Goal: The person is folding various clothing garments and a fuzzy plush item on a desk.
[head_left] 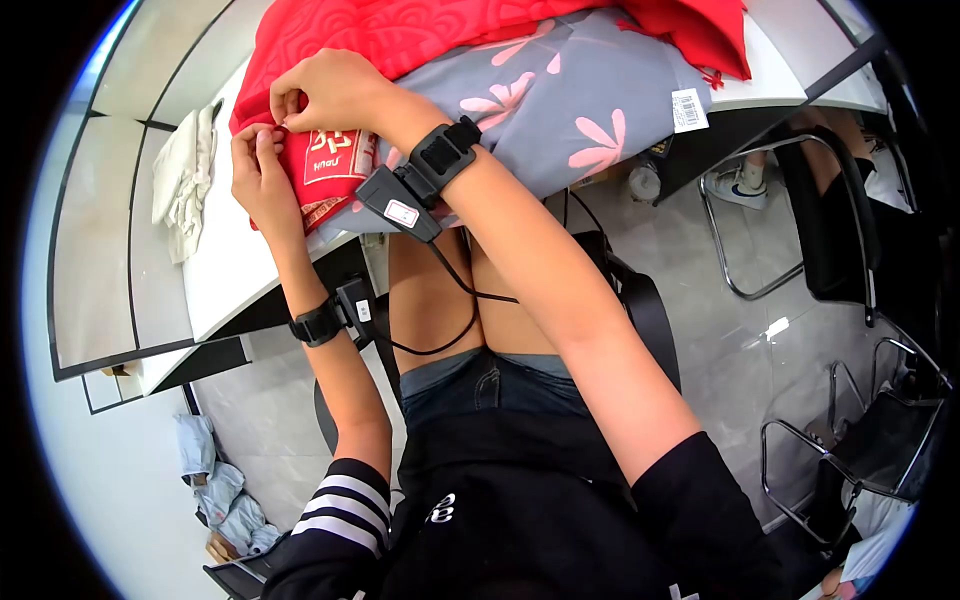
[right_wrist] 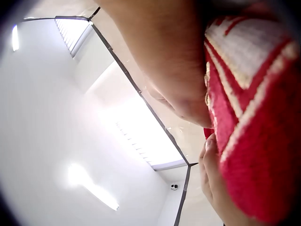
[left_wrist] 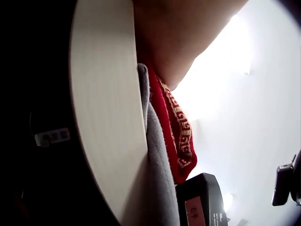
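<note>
A red towel-like cloth [head_left: 330, 165] with a pale printed panel and a gold key-pattern border lies at the near left of the table. My left hand [head_left: 262, 185] pinches its edge between thumb and fingers. Just above, my right hand [head_left: 335, 95] pinches the same edge, fingers curled, the fingertips of both hands close together. Up close, the fabric [right_wrist: 263, 155] looks fuzzy in the right wrist view. The gold border [left_wrist: 181, 125] shows in the left wrist view, while the left fingertips are hidden there. Beneath lies a grey cloth [head_left: 570, 90] with pink flowers.
Larger red embossed fabric [head_left: 430, 40] covers the back of the white table [head_left: 225, 275]. Folded cream cloth [head_left: 185, 185] sits at the left, by a partition [head_left: 90, 230]. A white label [head_left: 689, 110] hangs off the grey cloth. Chairs [head_left: 820, 230] stand at the right.
</note>
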Tool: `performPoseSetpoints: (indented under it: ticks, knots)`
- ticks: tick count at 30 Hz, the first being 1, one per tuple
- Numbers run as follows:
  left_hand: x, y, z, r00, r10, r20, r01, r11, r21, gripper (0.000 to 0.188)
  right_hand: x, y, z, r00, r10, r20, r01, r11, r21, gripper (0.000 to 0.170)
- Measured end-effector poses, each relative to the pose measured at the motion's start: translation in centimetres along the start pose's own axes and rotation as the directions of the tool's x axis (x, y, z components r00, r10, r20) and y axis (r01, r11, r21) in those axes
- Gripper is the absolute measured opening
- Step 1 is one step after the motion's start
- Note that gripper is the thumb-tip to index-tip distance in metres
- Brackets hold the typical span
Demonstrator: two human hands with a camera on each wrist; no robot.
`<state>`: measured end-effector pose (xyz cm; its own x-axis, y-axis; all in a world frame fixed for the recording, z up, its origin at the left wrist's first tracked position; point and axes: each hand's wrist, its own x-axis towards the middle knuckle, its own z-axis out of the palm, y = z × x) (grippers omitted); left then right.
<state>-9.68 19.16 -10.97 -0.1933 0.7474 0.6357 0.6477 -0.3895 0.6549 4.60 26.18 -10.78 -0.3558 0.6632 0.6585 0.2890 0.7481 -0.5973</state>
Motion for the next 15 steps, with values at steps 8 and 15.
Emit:
performPoseSetpoints:
  ticks: [8, 15]
  knots:
    - [-0.06, -0.43, -0.05, 1.000, -0.018, -0.001, 0.018, 0.999, -0.027, 0.018, -0.01, 0.18, 0.16, 0.999, -0.033, 0.015, 0.034, 0.999, -0.041, 0.015]
    - [0.05, -0.62, 0.01, 1.000, -0.005, -0.006, 0.005, 1.000, -0.016, 0.015, -0.18, -0.06, 0.10, 1.000, -0.013, 0.000, 0.013, 0.999, -0.045, 0.015]
